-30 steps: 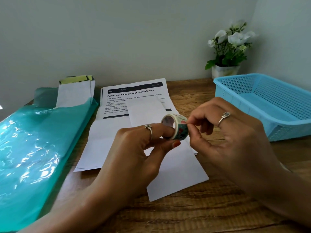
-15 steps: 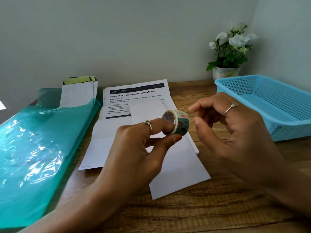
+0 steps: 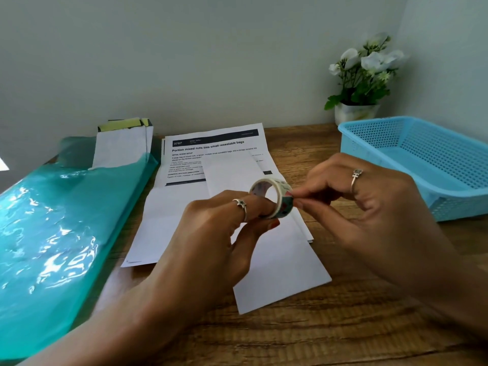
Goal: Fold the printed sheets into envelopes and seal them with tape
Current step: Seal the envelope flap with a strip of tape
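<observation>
The left hand [image 3: 211, 233] gripped the tape roll [image 3: 274, 198] between finger and thumb, raised over the folded sheet [image 3: 277, 260] so the roll faced the other hand. The right hand [image 3: 369, 207] pinched at the roll's outer edge, probably picking for the loose end. The printed sheet [image 3: 211, 149] lay flat on the table [image 3: 343, 326] beneath, ready for sealing.

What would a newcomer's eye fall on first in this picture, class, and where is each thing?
First, the patterned tape roll held mid-frame: the left hand grips it while the right hand pinches at its edge. Beneath lie a folded white sheet and a printed sheet on the wooden table. A shiny teal plastic bag lies left, a blue basket right.
</observation>
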### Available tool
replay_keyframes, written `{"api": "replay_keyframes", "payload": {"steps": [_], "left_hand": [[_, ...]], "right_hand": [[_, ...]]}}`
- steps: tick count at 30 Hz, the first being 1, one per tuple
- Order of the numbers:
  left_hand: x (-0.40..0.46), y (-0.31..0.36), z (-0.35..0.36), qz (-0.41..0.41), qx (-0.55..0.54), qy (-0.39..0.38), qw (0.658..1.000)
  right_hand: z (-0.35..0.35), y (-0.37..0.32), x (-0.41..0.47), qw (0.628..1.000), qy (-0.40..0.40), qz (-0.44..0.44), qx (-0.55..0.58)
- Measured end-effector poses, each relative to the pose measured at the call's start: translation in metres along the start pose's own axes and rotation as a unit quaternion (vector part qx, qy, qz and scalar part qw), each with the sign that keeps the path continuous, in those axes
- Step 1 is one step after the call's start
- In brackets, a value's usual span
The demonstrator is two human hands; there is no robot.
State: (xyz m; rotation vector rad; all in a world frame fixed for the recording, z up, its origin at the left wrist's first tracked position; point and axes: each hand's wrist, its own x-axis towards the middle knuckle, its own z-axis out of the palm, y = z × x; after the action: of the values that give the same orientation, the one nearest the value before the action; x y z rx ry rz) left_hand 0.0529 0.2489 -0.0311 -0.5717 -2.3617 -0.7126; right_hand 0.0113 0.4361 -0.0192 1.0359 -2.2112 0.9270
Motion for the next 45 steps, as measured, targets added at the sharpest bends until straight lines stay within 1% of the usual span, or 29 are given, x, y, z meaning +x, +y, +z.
{"api": "replay_keyframes", "payload": {"steps": [4, 10, 19, 25, 28, 31, 35, 38, 45], "left_hand": [[0.0001, -0.0004, 0.0004, 0.011, 0.003, -0.002, 1.0], [0.0014, 0.0036, -0.0004, 0.036, 0.006, -0.015, 0.999], [0.0013, 0.0059, 0.0022, -0.043, -0.083, -0.029, 0.995], [0.0033, 0.0076, -0.0009, -0.096, -0.127, -0.025, 0.987], [0.0036, 0.0066, -0.0025, -0.104, -0.124, -0.025, 0.987], [0.0031, 0.006, -0.0021, -0.1, -0.12, -0.033, 0.987], [0.0032, 0.0059, -0.0012, -0.094, -0.093, -0.042, 0.99], [0.0028, 0.005, -0.0006, -0.092, -0.083, -0.045, 0.991], [0.0033, 0.006, 0.0009, -0.133, -0.14, -0.064, 0.979]], "right_hand": [[0.0003, -0.0014, -0.0014, 1.0, -0.011, -0.003, -0.015], [0.0015, -0.0024, -0.0025, 1.0, -0.026, -0.001, -0.007], [0.0013, -0.0057, -0.0021, 0.999, -0.031, -0.005, -0.007], [0.002, -0.0042, -0.0037, 0.999, -0.004, 0.027, 0.046], [0.0032, -0.003, -0.0029, 0.996, 0.01, 0.044, 0.07], [0.0037, -0.001, -0.0014, 0.998, 0.0, 0.044, 0.047], [0.0047, -0.0017, -0.0012, 0.997, 0.0, 0.054, 0.06], [0.004, -0.0024, -0.0008, 0.997, 0.001, 0.046, 0.057], [0.0018, -0.0043, -0.0013, 0.999, -0.012, 0.023, 0.025]]}}
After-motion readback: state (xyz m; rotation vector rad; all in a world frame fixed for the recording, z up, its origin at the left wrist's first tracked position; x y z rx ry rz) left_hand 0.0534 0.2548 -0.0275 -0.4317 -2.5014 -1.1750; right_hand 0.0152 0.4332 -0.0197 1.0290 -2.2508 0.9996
